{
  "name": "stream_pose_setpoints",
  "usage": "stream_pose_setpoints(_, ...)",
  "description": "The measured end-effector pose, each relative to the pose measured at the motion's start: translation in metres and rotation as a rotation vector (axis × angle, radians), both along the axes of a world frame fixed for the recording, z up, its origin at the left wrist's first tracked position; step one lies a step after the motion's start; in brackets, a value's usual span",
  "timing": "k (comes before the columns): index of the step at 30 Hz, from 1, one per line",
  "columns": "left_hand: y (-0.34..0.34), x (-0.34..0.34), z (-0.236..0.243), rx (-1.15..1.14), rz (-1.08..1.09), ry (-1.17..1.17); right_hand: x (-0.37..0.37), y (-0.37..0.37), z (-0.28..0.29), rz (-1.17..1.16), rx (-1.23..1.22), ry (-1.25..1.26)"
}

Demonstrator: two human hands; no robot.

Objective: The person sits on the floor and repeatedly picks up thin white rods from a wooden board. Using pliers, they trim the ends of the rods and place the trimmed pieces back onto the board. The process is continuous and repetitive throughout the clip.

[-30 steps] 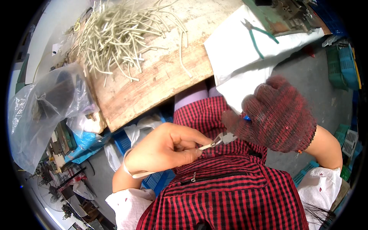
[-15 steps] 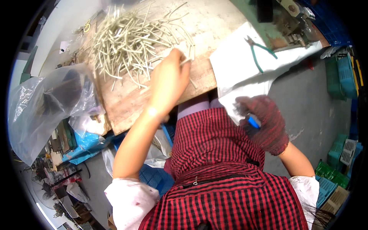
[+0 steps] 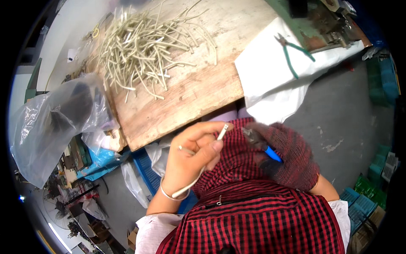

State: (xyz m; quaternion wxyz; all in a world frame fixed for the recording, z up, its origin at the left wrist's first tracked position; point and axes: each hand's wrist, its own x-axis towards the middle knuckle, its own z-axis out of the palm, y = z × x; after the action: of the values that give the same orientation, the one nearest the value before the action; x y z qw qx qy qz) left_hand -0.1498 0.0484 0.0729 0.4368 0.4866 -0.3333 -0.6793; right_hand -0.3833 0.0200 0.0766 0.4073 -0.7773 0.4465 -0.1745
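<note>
My bare left hand (image 3: 195,148) is closed on a cut length of pale cable (image 3: 222,132), pinched between thumb and forefinger. One white end sticks up past the fingertips, and the rest trails across the palm and down to the wrist. Close by on the right, my right hand (image 3: 292,156), in a dark red knitted glove, grips blue-handled pliers (image 3: 272,153). Their metal jaws point toward the cable end, apart from it. Both hands are over my lap. A heap of similar cable pieces (image 3: 139,46) lies on the wooden table (image 3: 169,110) ahead.
Green-handled pliers (image 3: 292,55) rest on a white sheet (image 3: 264,84) that hangs over the table's right edge. A clear plastic bag (image 3: 50,122) bulges at the left. A blue crate (image 3: 146,169) stands under the table, and more crates (image 3: 359,205) are at the far right.
My left hand has come back from the cable heap to above my lap, bringing a piece of cable. My right hand, with the pliers, has stayed near the same spot.
</note>
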Motion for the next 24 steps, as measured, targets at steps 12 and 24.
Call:
stream_pose_setpoints(12, 0.005, -0.001, 0.029, 0.151, -0.048, 0.015, 0.015, -0.005, 0.046, 0.158, -0.463, 0.43)
stream_pose_setpoints(24, -0.004, 0.011, 0.033, 0.318, -0.401, 0.007, -0.012, -0.035, 0.029, 0.452, -0.949, 0.352)
